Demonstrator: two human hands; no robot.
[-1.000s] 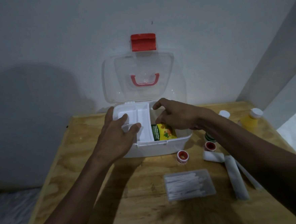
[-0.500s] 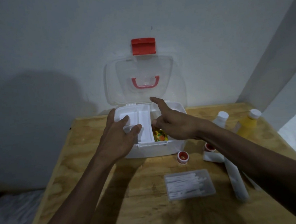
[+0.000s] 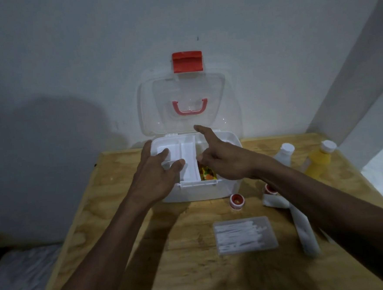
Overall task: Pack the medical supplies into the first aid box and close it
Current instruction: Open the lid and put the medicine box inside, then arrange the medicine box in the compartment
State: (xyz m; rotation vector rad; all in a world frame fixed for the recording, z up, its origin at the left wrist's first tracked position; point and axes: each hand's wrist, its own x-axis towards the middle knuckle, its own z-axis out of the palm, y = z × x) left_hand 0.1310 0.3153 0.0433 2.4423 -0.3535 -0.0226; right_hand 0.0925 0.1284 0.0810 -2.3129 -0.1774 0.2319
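Left hand (image 3: 153, 178) lies spread over the white divided tray (image 3: 182, 159) that sits in the left half of the first aid box (image 3: 196, 191), thumb and fingers resting on the tray; whether it truly grips the tray is hard to say. Right hand (image 3: 227, 162) hovers over the box's right half, forefinger stretched toward the clear lid (image 3: 183, 107), the other fingers loosely curled and holding nothing. Between the two hands a yellow and orange packet (image 3: 207, 175) shows inside the box. The lid stands upright against the wall, its red latch (image 3: 187, 61) at the top and red handle (image 3: 190, 106) below it. On the wooden desk (image 3: 114, 218), in front of the box, lie a small red-capped vial (image 3: 237, 201), a clear case of cotton swabs (image 3: 245, 235) and a white bandage strip (image 3: 303, 230). Two white-capped bottles, one white (image 3: 283, 155) and one yellow (image 3: 318, 161), stand to the right.
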